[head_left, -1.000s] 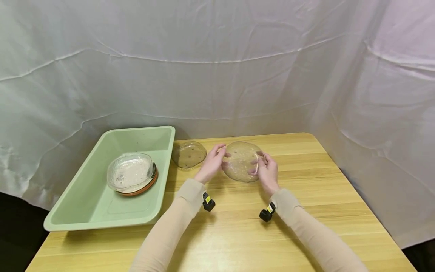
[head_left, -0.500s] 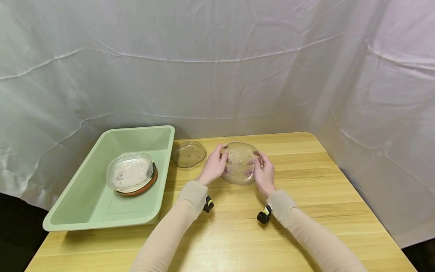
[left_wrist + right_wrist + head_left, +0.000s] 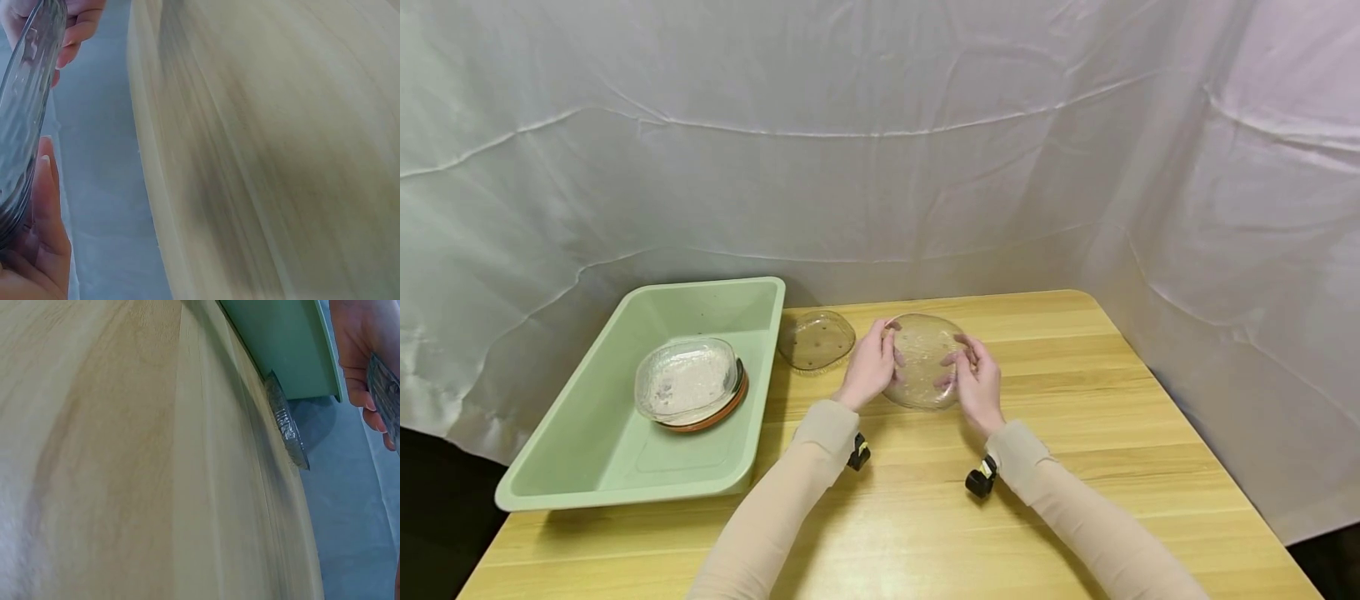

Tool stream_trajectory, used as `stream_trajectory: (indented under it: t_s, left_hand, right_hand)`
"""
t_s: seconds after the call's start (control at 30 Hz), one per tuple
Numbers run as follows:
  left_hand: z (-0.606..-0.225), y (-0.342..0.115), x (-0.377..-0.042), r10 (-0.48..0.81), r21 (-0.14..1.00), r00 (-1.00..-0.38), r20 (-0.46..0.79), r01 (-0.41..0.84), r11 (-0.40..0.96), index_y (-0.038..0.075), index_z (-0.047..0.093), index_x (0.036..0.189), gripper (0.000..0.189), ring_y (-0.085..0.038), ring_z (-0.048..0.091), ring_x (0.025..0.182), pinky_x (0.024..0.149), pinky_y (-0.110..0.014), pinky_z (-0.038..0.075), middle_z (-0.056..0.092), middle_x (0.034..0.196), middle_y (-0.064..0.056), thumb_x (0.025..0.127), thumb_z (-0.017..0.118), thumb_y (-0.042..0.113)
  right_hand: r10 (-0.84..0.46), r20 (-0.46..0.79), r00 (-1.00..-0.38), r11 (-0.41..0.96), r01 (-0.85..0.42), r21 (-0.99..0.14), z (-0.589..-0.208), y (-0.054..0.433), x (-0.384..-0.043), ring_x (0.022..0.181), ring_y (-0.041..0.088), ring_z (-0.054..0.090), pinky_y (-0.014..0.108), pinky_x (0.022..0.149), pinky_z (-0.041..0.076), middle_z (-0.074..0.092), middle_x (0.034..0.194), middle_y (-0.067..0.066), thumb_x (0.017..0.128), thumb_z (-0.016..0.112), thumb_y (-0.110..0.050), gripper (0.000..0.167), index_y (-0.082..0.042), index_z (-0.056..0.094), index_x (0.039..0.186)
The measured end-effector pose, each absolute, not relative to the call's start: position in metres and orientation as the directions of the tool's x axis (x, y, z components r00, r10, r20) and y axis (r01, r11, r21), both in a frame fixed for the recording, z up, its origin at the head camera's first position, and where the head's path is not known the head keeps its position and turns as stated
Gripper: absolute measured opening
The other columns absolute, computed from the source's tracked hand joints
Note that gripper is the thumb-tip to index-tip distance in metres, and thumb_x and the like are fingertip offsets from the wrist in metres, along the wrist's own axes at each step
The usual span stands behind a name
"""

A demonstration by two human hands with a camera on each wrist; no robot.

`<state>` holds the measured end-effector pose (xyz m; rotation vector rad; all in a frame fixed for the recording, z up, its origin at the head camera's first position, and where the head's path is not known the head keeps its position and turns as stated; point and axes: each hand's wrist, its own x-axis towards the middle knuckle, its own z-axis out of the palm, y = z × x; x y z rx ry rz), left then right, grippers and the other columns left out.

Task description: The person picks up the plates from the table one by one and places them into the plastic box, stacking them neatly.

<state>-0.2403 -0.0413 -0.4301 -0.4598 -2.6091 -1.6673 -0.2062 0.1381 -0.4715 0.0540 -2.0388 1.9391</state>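
A clear glass plate (image 3: 921, 367) with a rippled surface is held tilted above the table, between both hands. My left hand (image 3: 868, 364) grips its left edge, thumb on the near face and fingers showing through the glass behind. On the opposite edge my right hand (image 3: 979, 383) pinches the rim in the same way. Seen from the left wrist, the glass plate (image 3: 25, 106) is nearly edge-on, apart from the tabletop. The right wrist view shows only part of the glass plate (image 3: 385, 397), with the left hand (image 3: 361, 356) holding it.
A second clear glass plate (image 3: 817, 342) lies on the table (image 3: 1075, 400) beside a pale green tub (image 3: 765, 375). Inside the tub is a stack with a clear glass dish (image 3: 688, 379) on top and an orange-brown rim (image 3: 707, 422) beneath. Grey cloth (image 3: 880, 200) hangs behind.
Both hands have drawn slightly closer together. The held plate has shifted a little left and toward me, and the left fingers have taken a fuller hold of its edge.
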Motion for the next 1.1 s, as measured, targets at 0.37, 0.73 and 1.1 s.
stream_trajectory:
  t_s: [0.37, 0.73, 1.1]
  left_hand:
    - [-0.418, -0.045, -0.241, 0.247, 0.862, -0.958, 0.143, 0.243, 0.444, 0.006, 0.051, 0.134, 0.031, -0.013, 0.062, 0.047, 0.047, -0.029, 0.058, 0.068, 0.083, -0.019, 0.111, 0.035, 0.017]
    - [-0.392, -0.059, -0.249, 0.204, 0.838, -0.963, 0.174, 0.253, 0.483, 0.005, 0.052, 0.134, 0.031, -0.009, 0.060, 0.046, 0.046, -0.028, 0.056, 0.070, 0.080, -0.017, 0.110, 0.036, 0.016]
    - [-0.373, -0.086, -0.254, 0.174, 0.874, -0.975, 0.141, 0.205, 0.440, 0.006, 0.051, 0.136, 0.033, -0.015, 0.063, 0.049, 0.050, -0.032, 0.060, 0.066, 0.082, -0.015, 0.110, 0.034, 0.017]
  right_hand:
    - [0.186, 0.264, -0.947, 0.026, -0.264, -0.964, -0.468, 0.139, -0.205, 0.057, 0.009, 0.068, 0.028, 0.056, 0.061, 0.068, 0.092, 0.023, 0.108, 0.036, -0.011, 0.036, 0.000, 0.053, 0.138]
    - [0.214, 0.262, -0.941, 0.078, -0.251, -0.965, -0.462, 0.136, -0.205, 0.066, 0.004, 0.064, 0.023, 0.059, 0.059, 0.064, 0.089, 0.005, 0.111, 0.029, -0.025, 0.044, -0.002, 0.054, 0.138]
    - [0.202, 0.348, -0.916, 0.049, -0.345, -0.937, -0.457, 0.121, -0.207, 0.060, 0.005, 0.067, 0.022, 0.055, 0.058, 0.068, 0.086, 0.016, 0.109, 0.031, -0.011, 0.037, 0.002, 0.057, 0.131]
